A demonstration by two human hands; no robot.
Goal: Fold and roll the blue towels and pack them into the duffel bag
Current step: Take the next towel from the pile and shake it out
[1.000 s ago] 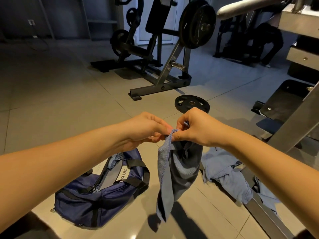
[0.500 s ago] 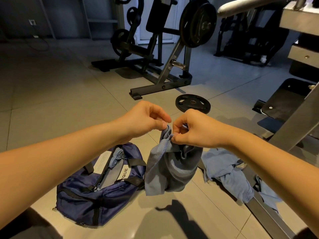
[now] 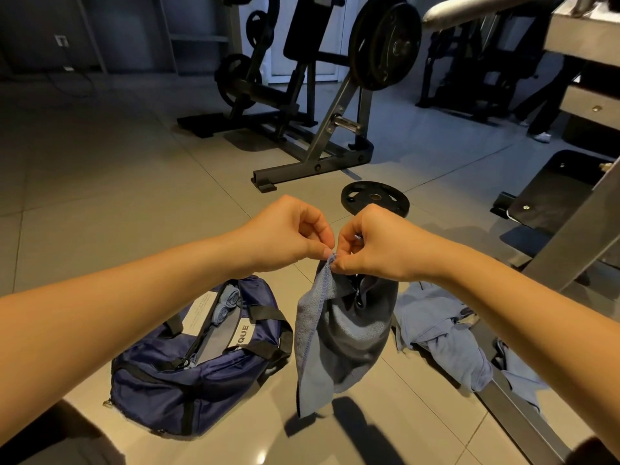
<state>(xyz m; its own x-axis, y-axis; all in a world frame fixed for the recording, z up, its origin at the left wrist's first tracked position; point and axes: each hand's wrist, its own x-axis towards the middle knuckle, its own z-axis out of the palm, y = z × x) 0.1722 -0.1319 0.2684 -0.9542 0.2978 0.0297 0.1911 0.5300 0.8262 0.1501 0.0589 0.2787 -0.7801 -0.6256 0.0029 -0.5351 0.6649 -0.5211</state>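
Observation:
A blue towel [image 3: 339, 333] hangs in the air in front of me, doubled over, its lower end above the tiled floor. My right hand [image 3: 375, 246] pinches its top edge. My left hand [image 3: 288, 233] pinches the same top edge right beside it, fingertips almost touching the right hand. Below left, the navy duffel bag [image 3: 188, 374] lies open on the floor, with rolled blue towels [image 3: 226, 302] showing inside. More blue towels [image 3: 443, 340] lie crumpled on the floor at the right.
A loose weight plate [image 3: 375, 198] lies on the floor beyond my hands. A plate-loaded gym machine [image 3: 312, 129] stands behind it. A metal frame bar [image 3: 523, 417] runs along the floor at the lower right, beside a bench pad [image 3: 550, 193].
My left hand let go of the towel and lifted half a second ago, and now pinches the top edge again. The towel's left flap swung up, then dropped and hangs long.

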